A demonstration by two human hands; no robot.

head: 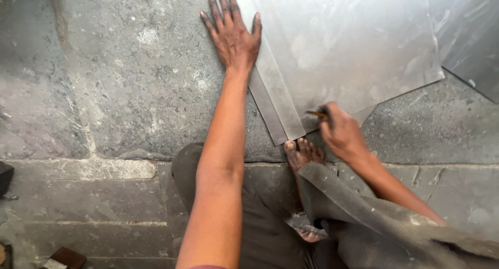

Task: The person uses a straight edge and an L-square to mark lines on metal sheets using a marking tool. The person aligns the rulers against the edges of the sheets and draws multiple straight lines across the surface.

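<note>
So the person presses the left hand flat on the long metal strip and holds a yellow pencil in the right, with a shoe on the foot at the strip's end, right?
Not quite: the head view shows the foot bare, with no shoe. The rest holds: left hand flat on the strip, yellow pencil in the right hand.

The sheet metal (343,45) looks dull grey, smooth but smudgy, with a faint sheen. The flat metal strip (275,100) on it is matt. The stone floor (104,92) is rough, pitted and dusty. The trousers (364,217) are worn, grimy cloth.
</note>
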